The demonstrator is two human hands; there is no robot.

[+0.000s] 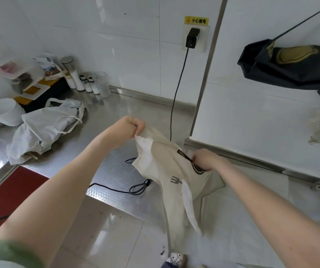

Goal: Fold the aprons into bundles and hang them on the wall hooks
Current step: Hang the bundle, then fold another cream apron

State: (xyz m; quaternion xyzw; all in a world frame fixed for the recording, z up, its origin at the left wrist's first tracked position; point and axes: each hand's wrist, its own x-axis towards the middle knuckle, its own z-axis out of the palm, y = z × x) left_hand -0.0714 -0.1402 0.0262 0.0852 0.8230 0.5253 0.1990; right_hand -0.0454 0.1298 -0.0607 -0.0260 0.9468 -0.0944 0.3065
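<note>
Both hands, left hand (131, 128) and right hand (206, 160), are gripping the beige apron (167, 167) with fingers clamped; its hanging tail risks snagging the black cable (116, 189) on the counter (105, 171).

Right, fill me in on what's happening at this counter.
A person holds a beige apron above the steel counter, not yet bundled. The left hand grips its upper edge; the right hand pinches its dark strap. A dark apron already hangs bundled on the wall at the right, and a white apron lies crumpled on the counter.
</note>
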